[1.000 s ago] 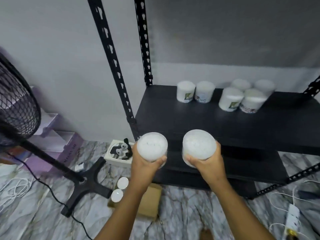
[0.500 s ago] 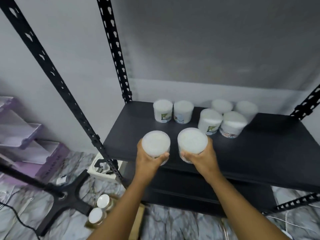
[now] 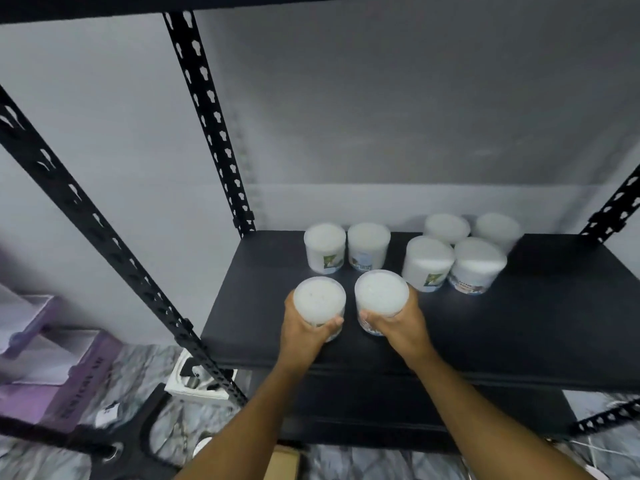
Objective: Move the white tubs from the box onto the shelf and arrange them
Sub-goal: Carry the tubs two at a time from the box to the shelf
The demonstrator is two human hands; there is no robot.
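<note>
We hold 2 tubs over shelf (image 3: 519, 323).
L hand (image 3: 304, 332) fingers wrap left tub (image 3: 319, 300); R hand (image 3: 398, 323) fingers wrap right tub (image 3: 381, 292), w/ six more tubs (image 3: 429, 263) behind.

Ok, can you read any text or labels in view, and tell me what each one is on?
None is legible.
Printed labels on the round white plastic tubs on the black metal shelf: blurred.
Dark lettering along the purple box's edge: too blurred to read.
</note>
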